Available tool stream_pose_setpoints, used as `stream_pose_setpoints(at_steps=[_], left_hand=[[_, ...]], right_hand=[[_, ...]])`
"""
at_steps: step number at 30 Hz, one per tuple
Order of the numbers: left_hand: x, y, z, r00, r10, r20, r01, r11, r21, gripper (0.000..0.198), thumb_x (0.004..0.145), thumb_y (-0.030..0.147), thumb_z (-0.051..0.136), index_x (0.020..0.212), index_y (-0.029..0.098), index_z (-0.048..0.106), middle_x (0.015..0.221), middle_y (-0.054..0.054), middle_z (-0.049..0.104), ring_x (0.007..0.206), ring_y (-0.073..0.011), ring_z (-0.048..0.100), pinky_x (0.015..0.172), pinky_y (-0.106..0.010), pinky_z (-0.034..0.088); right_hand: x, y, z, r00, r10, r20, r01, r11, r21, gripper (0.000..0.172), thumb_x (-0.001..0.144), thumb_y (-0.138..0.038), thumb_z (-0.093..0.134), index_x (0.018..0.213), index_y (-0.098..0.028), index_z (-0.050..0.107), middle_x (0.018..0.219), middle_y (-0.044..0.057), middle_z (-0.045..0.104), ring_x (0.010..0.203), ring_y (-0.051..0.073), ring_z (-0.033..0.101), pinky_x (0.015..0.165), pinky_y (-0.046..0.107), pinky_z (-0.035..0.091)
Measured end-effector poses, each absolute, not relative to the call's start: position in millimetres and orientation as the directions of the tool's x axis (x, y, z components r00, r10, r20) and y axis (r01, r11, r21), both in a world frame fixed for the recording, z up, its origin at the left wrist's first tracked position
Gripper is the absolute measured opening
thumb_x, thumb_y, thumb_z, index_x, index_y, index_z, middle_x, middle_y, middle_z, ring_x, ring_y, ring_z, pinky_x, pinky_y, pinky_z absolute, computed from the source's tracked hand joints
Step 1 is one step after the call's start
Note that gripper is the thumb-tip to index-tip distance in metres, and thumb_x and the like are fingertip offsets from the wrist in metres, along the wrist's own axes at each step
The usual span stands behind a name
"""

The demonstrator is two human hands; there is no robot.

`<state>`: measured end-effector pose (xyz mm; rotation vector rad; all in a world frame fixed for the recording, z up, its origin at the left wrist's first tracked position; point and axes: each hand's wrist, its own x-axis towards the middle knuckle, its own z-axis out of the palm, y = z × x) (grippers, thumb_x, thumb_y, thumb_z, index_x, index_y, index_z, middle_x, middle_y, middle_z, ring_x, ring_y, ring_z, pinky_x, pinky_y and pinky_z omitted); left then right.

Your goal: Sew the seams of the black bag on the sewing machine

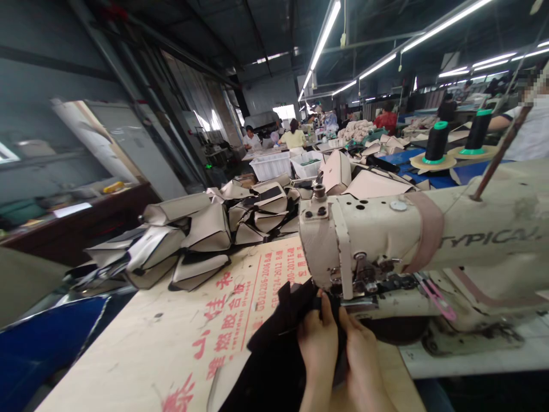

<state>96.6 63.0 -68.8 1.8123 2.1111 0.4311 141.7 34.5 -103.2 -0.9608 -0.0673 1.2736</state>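
Black fabric (274,366) lies over the front of the plywood board and runs up to the sewing machine (377,229). My left hand (318,335) grips it close to the needle area, fingers bent around the cloth. Just to the right, my right hand (359,349) is closed on the same fabric, with its fingertips under the machine head. The needle and presser foot are mostly hidden. A pale panel edge (225,380) shows beneath the black cloth.
Several beige bags with black edging (206,226) are piled behind the plywood board (171,332). Two black thread spools (436,143) stand behind the machine. Pink-handled snips (440,300) rest against the machine. White baskets (271,167) and people at work are farther back.
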Motion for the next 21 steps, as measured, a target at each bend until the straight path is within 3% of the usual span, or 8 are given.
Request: stream_pose_setpoints(at_steps=[2, 4, 7, 9, 12, 14, 18, 21], left_hand=[[97.3, 62.4, -69.5, -0.151, 0.988, -0.012, 0.891, 0.141, 0.432, 0.043, 0.089, 0.038, 0.037, 0.073, 0.013, 0.067, 0.072, -0.011, 0.068, 0.073, -0.0208, 0.065, 0.059, -0.024, 0.041], [96.1, 61.8, -72.3, -0.141, 0.990, 0.011, 0.891, 0.121, 0.437, 0.043, 0.089, 0.038, 0.036, 0.074, 0.013, 0.068, 0.070, -0.010, 0.068, 0.071, -0.0203, 0.065, 0.057, -0.024, 0.041], [92.7, 61.4, -79.6, -0.098, 0.994, 0.054, 0.898, 0.064, 0.435, 0.039, 0.088, 0.036, 0.038, 0.078, 0.013, 0.069, 0.070, -0.010, 0.068, 0.069, -0.0191, 0.064, 0.055, -0.023, 0.040], [91.0, 61.4, -83.7, -0.087, 0.993, 0.076, 0.903, 0.047, 0.426, 0.038, 0.088, 0.034, 0.038, 0.078, 0.014, 0.069, 0.070, -0.010, 0.068, 0.068, -0.0189, 0.064, 0.055, -0.023, 0.040], [90.8, 61.6, -84.3, -0.080, 0.993, 0.089, 0.910, 0.036, 0.413, 0.039, 0.088, 0.033, 0.037, 0.073, 0.014, 0.068, 0.068, -0.009, 0.067, 0.065, -0.0186, 0.063, 0.053, -0.023, 0.039], [91.7, 61.8, -81.4, -0.074, 0.993, 0.097, 0.913, 0.029, 0.407, 0.040, 0.088, 0.032, 0.037, 0.070, 0.015, 0.068, 0.065, -0.008, 0.067, 0.063, -0.0177, 0.063, 0.051, -0.023, 0.038], [93.6, 62.3, -75.2, -0.072, 0.991, 0.114, 0.932, 0.026, 0.361, 0.037, 0.086, 0.029, 0.042, 0.063, 0.016, 0.067, 0.059, -0.007, 0.065, 0.058, -0.0170, 0.062, 0.047, -0.022, 0.036], [94.1, 62.8, -75.1, -0.070, 0.989, 0.128, 0.944, 0.024, 0.328, 0.032, 0.084, 0.024, 0.046, 0.062, 0.015, 0.068, 0.057, -0.006, 0.065, 0.057, -0.0173, 0.063, 0.045, -0.022, 0.034]], right_hand=[[140.9, 35.2, -106.0, 0.328, 0.834, -0.444, -0.781, -0.025, -0.624, 0.046, 0.057, -0.046, 0.074, 0.086, -0.010, 0.069, 0.079, 0.008, 0.068, 0.090, 0.025, 0.060, 0.079, 0.028, 0.046], [144.4, 35.1, -110.0, 0.328, 0.854, -0.404, -0.699, -0.067, -0.712, 0.049, 0.063, -0.052, 0.068, 0.088, -0.010, 0.068, 0.077, 0.008, 0.068, 0.084, 0.025, 0.061, 0.073, 0.028, 0.046], [154.2, 32.2, -113.4, 0.419, 0.872, -0.252, -0.330, -0.112, -0.937, 0.051, 0.072, -0.059, 0.055, 0.084, -0.011, 0.066, 0.073, 0.009, 0.066, 0.075, 0.024, 0.060, 0.066, 0.028, 0.044], [160.0, 29.4, -111.5, 0.492, 0.866, -0.093, -0.010, -0.101, -0.995, 0.046, 0.075, -0.058, 0.051, 0.082, -0.014, 0.065, 0.075, 0.009, 0.066, 0.075, 0.024, 0.059, 0.068, 0.028, 0.041], [164.2, 27.5, -104.8, 0.472, 0.869, 0.145, 0.416, -0.075, -0.906, 0.043, 0.085, -0.050, 0.037, 0.085, -0.015, 0.062, 0.085, 0.010, 0.065, 0.078, 0.026, 0.059, 0.070, 0.031, 0.037], [165.3, 29.2, -102.7, 0.410, 0.892, 0.189, 0.570, -0.089, -0.817, 0.044, 0.088, -0.045, 0.028, 0.084, -0.016, 0.060, 0.083, 0.011, 0.064, 0.076, 0.027, 0.059, 0.067, 0.032, 0.036], [166.2, 37.2, -114.5, 0.364, 0.929, 0.061, 0.473, -0.128, -0.872, 0.043, 0.088, -0.045, 0.029, 0.074, -0.018, 0.058, 0.070, 0.008, 0.062, 0.067, 0.024, 0.058, 0.061, 0.029, 0.036], [165.5, 41.7, -128.8, 0.366, 0.930, -0.020, 0.189, -0.096, -0.977, 0.048, 0.085, -0.052, 0.033, 0.067, -0.017, 0.059, 0.063, 0.006, 0.060, 0.067, 0.021, 0.057, 0.059, 0.026, 0.039]])
